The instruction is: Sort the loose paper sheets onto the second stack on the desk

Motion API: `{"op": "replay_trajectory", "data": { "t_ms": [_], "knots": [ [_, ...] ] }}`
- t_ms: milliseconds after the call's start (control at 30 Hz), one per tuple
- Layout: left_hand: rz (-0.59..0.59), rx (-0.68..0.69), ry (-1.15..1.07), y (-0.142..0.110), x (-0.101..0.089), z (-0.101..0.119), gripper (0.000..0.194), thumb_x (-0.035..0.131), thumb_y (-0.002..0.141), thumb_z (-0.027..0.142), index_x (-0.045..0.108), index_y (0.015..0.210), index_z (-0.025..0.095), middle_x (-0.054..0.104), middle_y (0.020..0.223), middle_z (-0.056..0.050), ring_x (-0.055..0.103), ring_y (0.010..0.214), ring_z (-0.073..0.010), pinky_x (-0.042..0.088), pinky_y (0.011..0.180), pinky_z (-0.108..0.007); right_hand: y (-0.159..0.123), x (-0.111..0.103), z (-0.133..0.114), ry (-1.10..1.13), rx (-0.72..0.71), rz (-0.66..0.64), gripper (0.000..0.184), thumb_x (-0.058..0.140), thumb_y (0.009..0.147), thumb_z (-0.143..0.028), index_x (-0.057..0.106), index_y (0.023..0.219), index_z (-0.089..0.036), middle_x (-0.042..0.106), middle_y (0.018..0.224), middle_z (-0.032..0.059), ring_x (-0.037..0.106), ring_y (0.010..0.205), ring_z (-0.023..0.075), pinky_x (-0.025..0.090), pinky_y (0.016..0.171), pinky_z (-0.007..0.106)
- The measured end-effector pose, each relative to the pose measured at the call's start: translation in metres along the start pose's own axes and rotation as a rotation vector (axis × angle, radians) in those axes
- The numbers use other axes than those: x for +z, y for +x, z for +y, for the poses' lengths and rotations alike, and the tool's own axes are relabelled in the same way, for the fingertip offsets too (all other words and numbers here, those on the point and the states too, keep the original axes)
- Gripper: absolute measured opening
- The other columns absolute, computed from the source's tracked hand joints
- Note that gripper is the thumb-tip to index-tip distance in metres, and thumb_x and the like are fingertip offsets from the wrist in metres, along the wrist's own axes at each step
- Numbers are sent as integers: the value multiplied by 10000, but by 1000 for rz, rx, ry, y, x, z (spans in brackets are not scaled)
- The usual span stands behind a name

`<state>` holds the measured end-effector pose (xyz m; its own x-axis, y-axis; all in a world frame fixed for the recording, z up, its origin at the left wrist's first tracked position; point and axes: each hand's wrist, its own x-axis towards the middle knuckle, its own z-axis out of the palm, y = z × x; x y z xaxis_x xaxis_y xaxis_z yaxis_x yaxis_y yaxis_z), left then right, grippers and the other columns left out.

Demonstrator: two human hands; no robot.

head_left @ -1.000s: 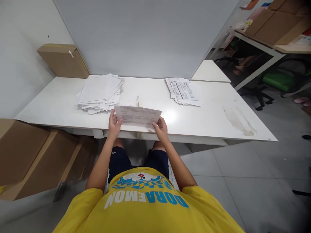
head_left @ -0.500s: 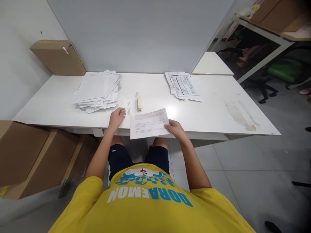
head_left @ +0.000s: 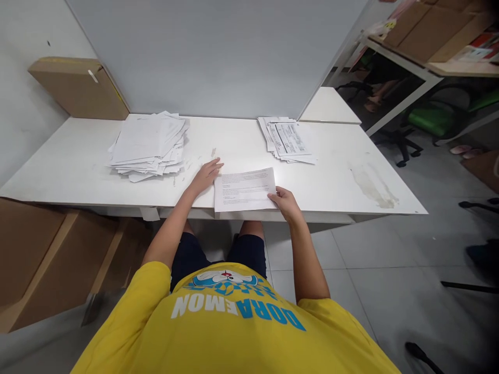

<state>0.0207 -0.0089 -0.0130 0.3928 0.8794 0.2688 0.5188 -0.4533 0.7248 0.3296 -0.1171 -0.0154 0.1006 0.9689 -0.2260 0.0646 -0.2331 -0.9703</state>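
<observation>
Since half a second ago, my left grip (head_left: pixel 207 174) has moved forward to the far left corner of the white rectangular paper with printed lines (head_left: pixel 245 189), and it covers the place where a cream stapler lay. Its fingers are stretched; whether they hold something below, I cannot tell. With my right grip (head_left: pixel 285 201) I pinch the right edge of this paper, at the front of the white table (head_left: pixel 335 182). One brown cardboard box (head_left: pixel 80 88) stands in the far left corner; its inside is hidden. Farther from me are a thick pile of white papers (head_left: pixel 144 140) and, to its right, a thinner pile of printed papers (head_left: pixel 289 139). Behind them, an upright grey panel (head_left: pixel 218 57) blocks the way.
</observation>
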Motion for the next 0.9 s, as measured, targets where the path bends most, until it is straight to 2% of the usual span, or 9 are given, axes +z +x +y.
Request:
{"op": "replay_trajectory", "data": {
  "t_ms": [167,333,500,667,900],
  "knots": [
    [-21,1,37,0,0,2,441,391,989,387,613,1333,224,439,1547,-48,397,1430,-227,262,1215,-422,7,4,-2,-25,26,20,316,680,619,-339,685,891,-177,733,812,48,669,787,218,527,743,340],
    [-10,-29,25,-1,0,6,444,385,987,374,622,1328,216,444,1544,-44,412,1422,-228,285,1205,-417,3,0,-1,-84,72,45,261,672,615,-317,686,832,-174,726,794,52,649,737,210,510,689,328],
    [7,-37,28,-2,1,10,442,385,984,371,622,1326,222,449,1540,-36,414,1421,-220,297,1202,-407,-2,-4,0,-121,84,31,242,671,624,-307,694,824,-173,722,783,53,655,750,218,514,690,329],
    [36,-31,2,-2,3,7,427,399,978,372,643,1300,234,471,1524,-41,434,1405,-231,313,1193,-424,-6,-12,6,-74,68,-23,307,710,639,-355,711,890,-179,740,878,71,671,815,240,528,722,345],
    [30,-6,28,1,4,1,425,397,984,355,635,1312,226,469,1526,-42,422,1413,-224,285,1207,-407,10,-8,6,15,31,-48,322,745,612,-347,702,883,-177,741,850,60,673,840,237,526,789,359]
  ]
}}
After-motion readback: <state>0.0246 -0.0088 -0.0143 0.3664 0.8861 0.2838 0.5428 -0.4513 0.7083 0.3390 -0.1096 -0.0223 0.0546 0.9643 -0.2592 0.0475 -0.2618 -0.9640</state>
